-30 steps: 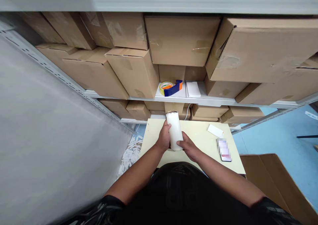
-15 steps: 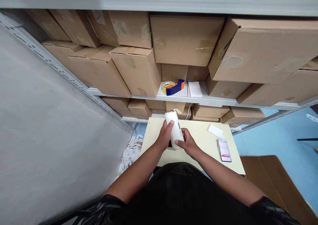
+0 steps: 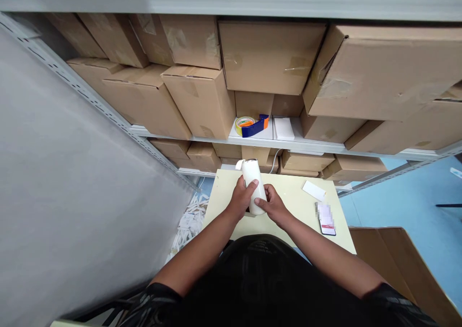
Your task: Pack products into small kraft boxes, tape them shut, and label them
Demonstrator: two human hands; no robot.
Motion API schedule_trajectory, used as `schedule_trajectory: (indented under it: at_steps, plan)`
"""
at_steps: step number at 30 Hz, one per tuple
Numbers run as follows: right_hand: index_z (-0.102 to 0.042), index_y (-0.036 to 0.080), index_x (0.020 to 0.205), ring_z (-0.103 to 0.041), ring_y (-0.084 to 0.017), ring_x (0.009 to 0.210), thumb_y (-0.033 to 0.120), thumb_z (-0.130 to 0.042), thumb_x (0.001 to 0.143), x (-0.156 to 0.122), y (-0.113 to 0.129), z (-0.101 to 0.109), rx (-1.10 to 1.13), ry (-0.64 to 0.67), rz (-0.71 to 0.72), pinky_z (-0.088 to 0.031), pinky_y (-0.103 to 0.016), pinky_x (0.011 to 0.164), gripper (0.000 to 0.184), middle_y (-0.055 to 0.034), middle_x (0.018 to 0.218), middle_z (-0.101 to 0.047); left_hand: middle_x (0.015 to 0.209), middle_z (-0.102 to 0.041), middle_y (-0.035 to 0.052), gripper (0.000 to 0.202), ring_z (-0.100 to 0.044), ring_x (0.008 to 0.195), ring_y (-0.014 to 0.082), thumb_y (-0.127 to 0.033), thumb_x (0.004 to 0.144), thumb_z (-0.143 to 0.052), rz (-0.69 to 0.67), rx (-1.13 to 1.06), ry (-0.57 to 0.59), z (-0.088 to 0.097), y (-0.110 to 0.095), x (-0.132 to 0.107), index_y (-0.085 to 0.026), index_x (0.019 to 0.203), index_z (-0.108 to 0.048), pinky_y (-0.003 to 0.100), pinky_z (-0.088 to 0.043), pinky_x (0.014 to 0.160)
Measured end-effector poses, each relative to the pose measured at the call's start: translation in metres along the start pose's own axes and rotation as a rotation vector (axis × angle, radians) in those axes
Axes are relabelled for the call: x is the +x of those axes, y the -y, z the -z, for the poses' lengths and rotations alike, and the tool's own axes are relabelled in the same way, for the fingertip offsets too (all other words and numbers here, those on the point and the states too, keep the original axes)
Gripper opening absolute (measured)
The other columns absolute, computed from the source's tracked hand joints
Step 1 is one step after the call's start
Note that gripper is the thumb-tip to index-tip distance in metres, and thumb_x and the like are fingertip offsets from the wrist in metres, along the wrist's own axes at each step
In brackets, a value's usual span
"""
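Observation:
Over the table (image 3: 220,197), I hold a white cylindrical bottle (image 3: 251,172) between both hands, tilted slightly with its top facing away from me. A pale strap-like loop sticks out to the left of its top end. My left hand (image 3: 241,199) wraps the bottle's left side, thumb lying across its front. My right hand (image 3: 275,206) grips the lower right part, with the thumb on the front and curled fingers at the side. Below the bottle's lower left shows a small dark gap with a pale edge, mostly hidden.
A phone (image 3: 326,220) and a white slip or thin box (image 3: 314,191) lie on the table's right. On the shelf ahead are a tape dispenser (image 3: 254,126), a white stack (image 3: 283,128) and several cardboard boxes (image 3: 198,101). Paper strips (image 3: 189,221) litter the floor left.
The bottle has been turned about its length: its loop has gone from the right of the top to the left. Both hands stay on it, the left thumb slightly lower and further right.

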State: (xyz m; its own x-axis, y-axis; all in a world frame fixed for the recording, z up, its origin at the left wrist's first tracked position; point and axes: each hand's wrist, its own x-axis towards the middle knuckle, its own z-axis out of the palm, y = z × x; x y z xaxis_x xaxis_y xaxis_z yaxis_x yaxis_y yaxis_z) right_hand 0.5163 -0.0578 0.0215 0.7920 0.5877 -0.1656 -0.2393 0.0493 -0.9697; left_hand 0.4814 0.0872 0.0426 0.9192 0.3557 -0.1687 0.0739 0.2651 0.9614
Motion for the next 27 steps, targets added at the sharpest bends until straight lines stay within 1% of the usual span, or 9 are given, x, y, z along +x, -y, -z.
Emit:
schedule_trajectory:
  at_steps: [2,5,8,11,14,17,21,24,27]
  plan:
    - [-0.054,0.026,0.105,-0.061,-0.024,0.092,0.053,-0.082,0.073,-0.001,0.003,0.000,0.001,0.005,-0.011,-0.050,-0.035,0.078,0.050,-0.0027,0.102,-0.065,0.100,-0.068,0.0031,0.046,-0.064,0.089,0.0211,-0.049,0.084,-0.070,-0.013,0.000,-0.018,0.001,-0.001,0.000,-0.021,0.117,-0.058,0.032,-0.052,0.078]
    - [-0.055,0.026,0.110,-0.062,-0.024,0.097,0.053,-0.071,0.083,-0.003,0.007,-0.002,0.072,0.101,-0.079,-0.051,-0.037,0.082,0.042,-0.0042,0.109,-0.066,0.101,-0.069,0.0041,0.043,-0.066,0.091,0.0229,-0.049,0.090,-0.060,-0.015,-0.018,-0.036,0.002,-0.002,0.001,-0.022,0.123,-0.057,0.035,-0.053,0.078]
    - [-0.054,0.026,0.111,-0.062,-0.024,0.098,0.051,-0.075,0.080,-0.002,0.005,-0.004,0.028,0.104,-0.021,-0.051,-0.038,0.085,0.046,-0.0047,0.110,-0.065,0.105,-0.069,0.0056,0.047,-0.067,0.094,0.0242,-0.054,0.093,-0.055,-0.011,-0.003,0.001,0.002,-0.002,0.002,-0.022,0.127,-0.054,0.037,-0.054,0.079]
    - [-0.050,0.026,0.111,-0.061,-0.023,0.092,0.049,-0.086,0.070,0.001,-0.002,0.001,-0.148,-0.002,0.055,-0.052,-0.036,0.080,0.059,-0.0035,0.105,-0.064,0.116,-0.067,0.0079,0.060,-0.066,0.105,0.0252,-0.053,0.084,-0.072,-0.049,0.033,0.014,0.002,-0.002,0.002,-0.023,0.132,-0.050,0.038,-0.053,0.088]
    - [-0.051,0.025,0.108,-0.059,-0.021,0.085,0.052,-0.084,0.072,0.004,-0.004,0.013,-0.288,-0.017,0.064,-0.051,-0.035,0.076,0.055,-0.0022,0.097,-0.063,0.121,-0.066,0.0104,0.067,-0.065,0.111,0.0253,-0.046,0.077,-0.082,-0.092,0.024,0.006,0.003,-0.001,0.002,-0.021,0.130,-0.049,0.039,-0.051,0.095]
    - [-0.053,0.024,0.119,-0.060,-0.020,0.086,0.057,-0.074,0.081,0.009,0.009,0.030,-0.263,-0.025,0.120,-0.052,-0.036,0.078,0.054,-0.0059,0.110,-0.062,0.124,-0.068,0.0135,0.053,-0.064,0.116,0.0267,-0.045,0.082,-0.076,-0.099,0.008,0.019,0.005,0.001,0.000,-0.019,0.122,-0.053,0.041,-0.050,0.099]
    - [-0.042,0.028,0.146,-0.061,-0.020,0.093,0.058,-0.079,0.076,0.025,0.036,0.043,-0.214,-0.024,0.146,-0.054,-0.037,0.079,0.084,-0.0105,0.132,-0.058,0.132,-0.066,0.0146,0.052,-0.061,0.125,0.0276,-0.036,0.081,-0.072,-0.120,0.068,0.078,0.003,0.009,-0.008,-0.019,0.126,-0.053,0.042,-0.048,0.105]
    - [-0.053,0.028,0.140,-0.063,-0.024,0.103,0.051,-0.084,0.071,0.035,0.048,0.040,-0.273,0.080,0.115,-0.053,-0.038,0.086,0.078,-0.0083,0.130,-0.064,0.134,-0.065,0.0133,0.051,-0.061,0.127,0.0259,-0.030,0.080,-0.072,-0.168,0.093,0.106,-0.003,0.019,-0.015,-0.020,0.126,-0.053,0.042,-0.044,0.110]
    - [-0.058,0.028,0.130,-0.064,-0.027,0.107,0.044,-0.087,0.068,0.040,0.051,0.033,-0.341,0.117,0.090,-0.052,-0.039,0.088,0.071,-0.0056,0.121,-0.069,0.134,-0.065,0.0131,0.049,-0.061,0.127,0.0250,-0.029,0.083,-0.072,-0.208,0.084,0.102,-0.007,0.027,-0.022,-0.020,0.127,-0.053,0.042,-0.043,0.112]
